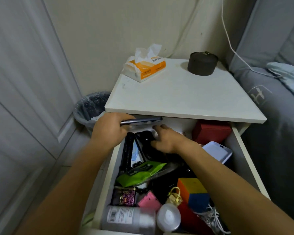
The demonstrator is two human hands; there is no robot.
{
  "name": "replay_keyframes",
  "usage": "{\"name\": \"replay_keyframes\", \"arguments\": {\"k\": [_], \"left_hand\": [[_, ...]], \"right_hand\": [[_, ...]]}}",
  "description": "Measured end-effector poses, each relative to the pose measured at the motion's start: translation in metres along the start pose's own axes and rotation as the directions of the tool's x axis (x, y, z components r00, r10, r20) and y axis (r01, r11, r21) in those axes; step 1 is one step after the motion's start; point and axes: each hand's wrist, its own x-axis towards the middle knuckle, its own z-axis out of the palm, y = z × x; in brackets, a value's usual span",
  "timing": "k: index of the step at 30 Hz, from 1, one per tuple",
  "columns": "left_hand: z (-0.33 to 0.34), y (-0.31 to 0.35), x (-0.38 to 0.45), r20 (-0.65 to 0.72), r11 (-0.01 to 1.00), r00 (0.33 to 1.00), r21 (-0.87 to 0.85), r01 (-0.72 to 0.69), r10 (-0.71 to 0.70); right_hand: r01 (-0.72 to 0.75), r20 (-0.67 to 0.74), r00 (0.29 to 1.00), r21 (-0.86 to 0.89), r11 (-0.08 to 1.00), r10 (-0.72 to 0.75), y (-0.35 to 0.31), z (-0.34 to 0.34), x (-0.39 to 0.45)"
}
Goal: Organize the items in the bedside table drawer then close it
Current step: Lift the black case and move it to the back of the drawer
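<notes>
my left hand [109, 128] grips the phone [141, 120]; i'd lay it flat at the drawer [244, 150] back (right hand [165, 139] loose, on black clutter).

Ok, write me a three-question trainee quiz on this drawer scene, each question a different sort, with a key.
1. True or false: the drawer is fully closed.
2. What does the left hand hold?
A. a flat dark phone
B. the tissue pack
C. the red box
3. Fill in: the right hand reaches into the back of the drawer and rests on a ______ coloured object.

Key
1. False: it is pulled out, full of items.
2. A: the hand grips it just below the tabletop edge.
3. Black.
</notes>
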Motion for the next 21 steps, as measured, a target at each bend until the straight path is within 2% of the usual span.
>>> {"name": "replay_keyframes", "arguments": {"k": [3,6,11,16,21], "left_hand": [[-0.004,-0.002,0.001,0.027,1.0,1.0,-0.022,-0.012,0.013],[-0.008,-0.003,0.002,0.072,0.999,0.997,-0.045,-0.027,0.03],[-0.013,-0.012,0.002,0.052,0.998,0.998,-0.043,-0.043,0.045],[-0.014,-0.008,-0.002,0.063,0.996,0.995,-0.048,-0.069,0.072],[-0.014,-0.006,-0.005,0.057,0.992,0.995,-0.101,-0.074,0.08]], "right_hand": [[0.014,0.107,0.994,0.096,0.995,-0.024,-0.004,0.01,0.018],[0.06,0.134,0.989,0.058,0.996,-0.068,-0.011,0.015,0.026],[0.155,0.215,0.961,0.109,0.982,-0.176,-0.007,0.018,0.008],[0.132,0.226,0.965,0.031,0.991,-0.135,-0.003,0.027,-0.007],[0.038,0.225,0.973,0.058,0.998,-0.051,-0.012,0.02,-0.002]]}}
